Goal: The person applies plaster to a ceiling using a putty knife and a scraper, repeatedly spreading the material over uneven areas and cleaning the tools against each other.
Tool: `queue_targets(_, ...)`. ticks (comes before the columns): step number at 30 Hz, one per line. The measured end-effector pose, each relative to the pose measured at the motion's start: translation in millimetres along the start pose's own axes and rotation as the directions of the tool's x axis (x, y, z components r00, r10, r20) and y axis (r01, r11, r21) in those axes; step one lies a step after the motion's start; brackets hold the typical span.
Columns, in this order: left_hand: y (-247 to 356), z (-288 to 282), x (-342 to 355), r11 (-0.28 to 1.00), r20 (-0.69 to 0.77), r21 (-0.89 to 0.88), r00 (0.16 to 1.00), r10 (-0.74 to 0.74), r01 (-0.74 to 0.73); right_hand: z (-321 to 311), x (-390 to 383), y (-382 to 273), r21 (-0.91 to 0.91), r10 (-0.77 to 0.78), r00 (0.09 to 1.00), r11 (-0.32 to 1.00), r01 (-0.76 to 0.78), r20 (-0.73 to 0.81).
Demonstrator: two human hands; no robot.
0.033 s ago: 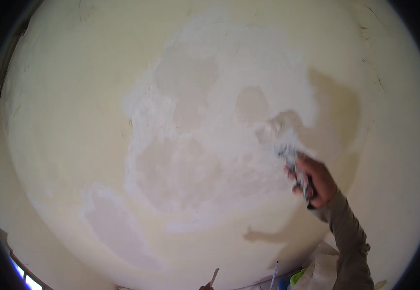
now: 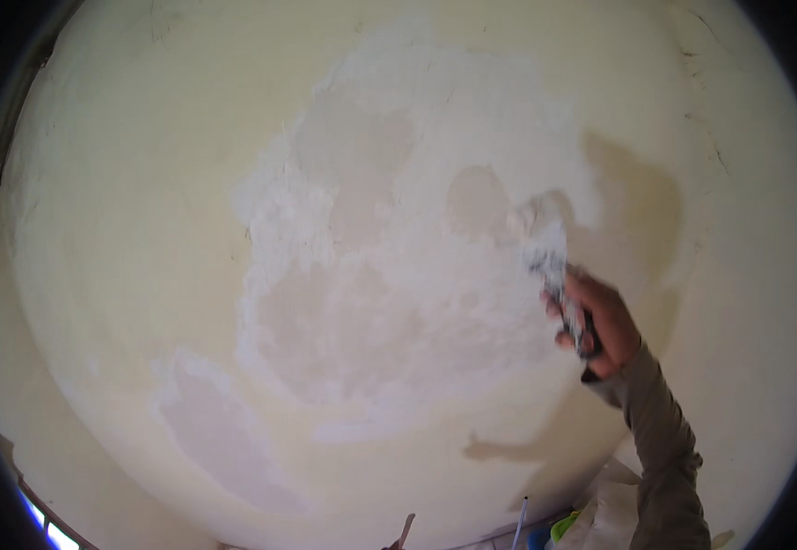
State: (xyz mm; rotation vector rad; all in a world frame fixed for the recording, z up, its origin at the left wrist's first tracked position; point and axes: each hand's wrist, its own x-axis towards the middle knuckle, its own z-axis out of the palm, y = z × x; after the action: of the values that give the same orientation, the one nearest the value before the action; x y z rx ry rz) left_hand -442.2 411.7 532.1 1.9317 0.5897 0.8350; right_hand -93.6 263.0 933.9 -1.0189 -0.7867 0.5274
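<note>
- Your right hand (image 2: 607,319): fingers curled closed around the scraper's dark handle.
- Scraper (image 2: 548,259): in your right hand, blade up, before the wall (image 2: 142,183), right of its middle; blade smeared whitish, slightly blurred.
- Your left hand (image 2: 392,547): a sliver only; how far open, and whether it holds anything, you cannot tell from this view.
- Stick (image 2: 406,529): brown, thin, tilted, just beside your left hand.
- Patch (image 2: 343,321): large, whitish-grey, mid-wall.
- Bag (image 2: 603,513): off-white, near the wall's lower right corner.
</note>
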Motion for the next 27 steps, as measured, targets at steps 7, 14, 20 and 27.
queue_targets(7,-73,1,-56,0.896,-0.001,-0.269,0.930,-0.368,0.355,51,125,-120,-0.581,-0.624,0.781,0.627,0.520,0.025)
queue_targets(14,-137,-16,-91,0.978,-0.079,0.108,0.983,-0.168,0.176,109,220,-178,-0.725,-0.594,0.492,-0.678,0.118,0.636)
queue_targets(20,-122,-12,-78,0.955,-0.051,0.151,0.967,-0.249,0.254,98,231,-207,-0.484,-0.409,0.575,-0.875,-0.026,0.708)
queue_targets(27,-152,-10,-41,0.960,-0.016,0.275,0.998,0.068,-0.061,35,229,-233,-0.520,-0.436,0.614,-0.853,-0.048,0.658)
